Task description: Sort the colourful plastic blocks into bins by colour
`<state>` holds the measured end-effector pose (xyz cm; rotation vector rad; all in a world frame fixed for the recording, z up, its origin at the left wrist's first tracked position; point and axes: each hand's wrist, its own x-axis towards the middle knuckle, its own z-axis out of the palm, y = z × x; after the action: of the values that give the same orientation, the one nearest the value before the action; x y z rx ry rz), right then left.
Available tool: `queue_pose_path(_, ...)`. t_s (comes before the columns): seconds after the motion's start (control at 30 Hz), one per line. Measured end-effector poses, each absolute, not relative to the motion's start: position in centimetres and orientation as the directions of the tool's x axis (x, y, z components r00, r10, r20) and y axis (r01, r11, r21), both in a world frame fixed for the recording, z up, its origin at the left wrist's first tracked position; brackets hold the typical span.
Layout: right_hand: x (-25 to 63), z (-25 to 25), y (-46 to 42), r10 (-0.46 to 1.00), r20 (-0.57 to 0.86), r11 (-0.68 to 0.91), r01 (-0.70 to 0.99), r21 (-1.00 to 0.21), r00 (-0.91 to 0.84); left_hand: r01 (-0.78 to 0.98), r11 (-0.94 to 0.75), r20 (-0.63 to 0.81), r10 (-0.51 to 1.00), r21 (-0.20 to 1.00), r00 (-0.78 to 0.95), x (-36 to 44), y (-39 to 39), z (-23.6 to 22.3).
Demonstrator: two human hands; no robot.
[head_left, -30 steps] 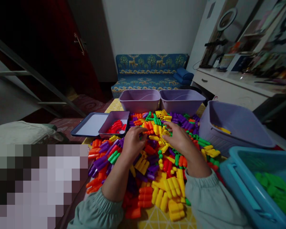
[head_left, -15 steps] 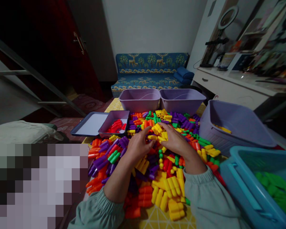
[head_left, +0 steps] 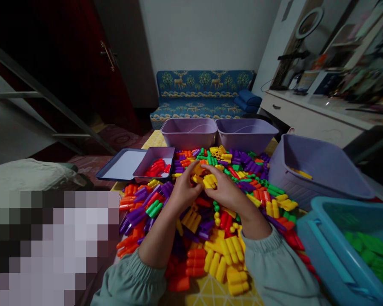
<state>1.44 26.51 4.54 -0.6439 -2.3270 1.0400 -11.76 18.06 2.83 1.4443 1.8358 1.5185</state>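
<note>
A wide heap of plastic toy building blocks in yellow, red, orange, green and purple covers the middle of the table. My left hand (head_left: 185,190) curls around yellow building blocks (head_left: 197,171), its thumb and fingers bent toward the right. Facing it, my right hand (head_left: 225,187) closes around a yellow block cluster (head_left: 210,181). The fingertips of the two hands are close together over the heap, and my fingers partly hide the held blocks. Several joined yellow blocks (head_left: 232,250) and orange blocks (head_left: 196,262) lie nearer to me.
Two purple bins (head_left: 189,132) stand behind the heap, and another purple bin (head_left: 319,170) is at right. A turquoise bin (head_left: 335,250) holds green pieces. At left, a small tray (head_left: 153,157) contains red pieces beside a flat lid (head_left: 123,165). A patterned sofa (head_left: 204,93) is beyond.
My hands have drawn closer together, the right one moving left. Yellow blocks that lay between them are now gathered in the fingers. The view has shifted slightly.
</note>
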Motion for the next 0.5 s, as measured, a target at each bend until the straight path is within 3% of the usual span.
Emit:
queue_pose_path(0.13,1.3,5.0,26.5,0.625,0.268,0.518,0.132,-0.845,-0.733,0.138,-0.157,0.206,0.836,0.978,-0.509,-11.9,18.2,3.3)
queue_pose_path(0.27,1.3,4.7,27.0,0.672,0.266,0.433,0.075,-0.898,-0.691,-0.154,-0.136,0.022,0.816,0.979,-0.577,-12.0,18.2,3.7)
queue_pose_path(0.5,1.7,4.0,27.9,0.765,0.331,0.506,0.198,-0.839,-0.552,-0.320,-0.133,-0.084,0.808,0.938,-0.583,-12.6,18.3,3.3)
